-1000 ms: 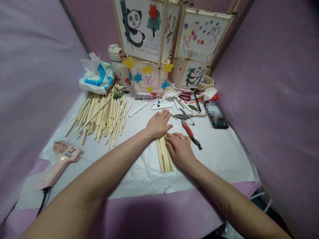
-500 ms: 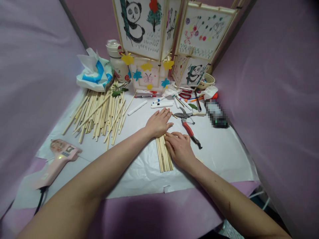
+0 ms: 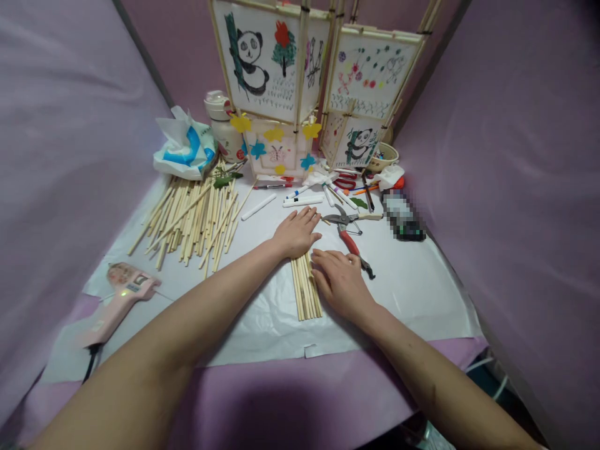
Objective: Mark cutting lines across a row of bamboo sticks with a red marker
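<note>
Several thin wooden sticks (image 3: 307,294) lie side by side in a flat row on the white sheet. Across their far ends rests my left hand (image 3: 297,233), flat with the fingers stretched out, covering those ends. My right hand (image 3: 343,278) lies along the right side of the row, palm down, its fingers loosely extended and its thumb beside the outermost stick. Whether that thumb touches the stick I cannot tell. Just beyond my right hand are pruning shears (image 3: 349,237) with a red handle, their blades spread.
A loose pile of sticks (image 3: 187,219) is at the left, with a pink glue gun (image 3: 122,297) nearer me. Markers (image 3: 304,201) lie beyond my hands. Paper lanterns (image 3: 267,69) with panda drawings stand at the back, beside a tissue pack (image 3: 185,150) and a bowl (image 3: 384,156).
The camera view has tilted slightly, so the lanterns show lower. My right hand has eased a little away from the row of sticks; my left hand stays on their far ends.
</note>
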The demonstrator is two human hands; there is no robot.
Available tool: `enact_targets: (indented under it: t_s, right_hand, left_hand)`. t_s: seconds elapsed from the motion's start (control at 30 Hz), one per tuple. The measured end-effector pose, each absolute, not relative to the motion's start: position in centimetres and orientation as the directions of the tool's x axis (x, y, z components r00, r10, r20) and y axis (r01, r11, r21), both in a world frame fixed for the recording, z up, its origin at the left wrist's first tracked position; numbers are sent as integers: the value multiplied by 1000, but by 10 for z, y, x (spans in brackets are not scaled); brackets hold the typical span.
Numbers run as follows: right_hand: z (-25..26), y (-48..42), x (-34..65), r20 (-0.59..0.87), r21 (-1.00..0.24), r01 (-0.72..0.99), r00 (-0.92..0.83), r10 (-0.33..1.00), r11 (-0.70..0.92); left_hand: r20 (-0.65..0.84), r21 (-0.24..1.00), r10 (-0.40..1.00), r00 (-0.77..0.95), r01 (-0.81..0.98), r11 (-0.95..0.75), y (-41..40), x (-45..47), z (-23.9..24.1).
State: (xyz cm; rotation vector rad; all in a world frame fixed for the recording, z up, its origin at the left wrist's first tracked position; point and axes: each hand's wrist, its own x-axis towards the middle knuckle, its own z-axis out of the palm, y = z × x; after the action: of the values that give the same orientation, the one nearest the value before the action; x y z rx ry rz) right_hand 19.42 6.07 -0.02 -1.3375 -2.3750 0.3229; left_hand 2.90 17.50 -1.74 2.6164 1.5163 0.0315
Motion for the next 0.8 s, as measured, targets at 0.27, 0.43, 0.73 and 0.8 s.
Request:
enact_targets:
  t_s: [0.27, 0.43, 0.73, 0.8]
  right_hand:
    - [3, 41, 250, 266, -364, 792, -417, 869, 491]
    - [1, 30, 253, 295, -425, 631, -581, 758, 649]
    - [-5, 23, 229, 197, -359, 553, -742, 640, 752]
    - [-6, 26, 234, 242, -367, 592, -684, 688, 718]
  left_hand:
    - [-50, 106, 871, 489, 870, -482, 174, 31, -17]
    - [-70, 101, 873, 483, 874, -476, 173, 32, -16]
    - [-64, 103, 875, 480, 875, -472, 173, 32, -17]
    - [-61, 104, 875, 480, 875, -472, 173, 32, -18]
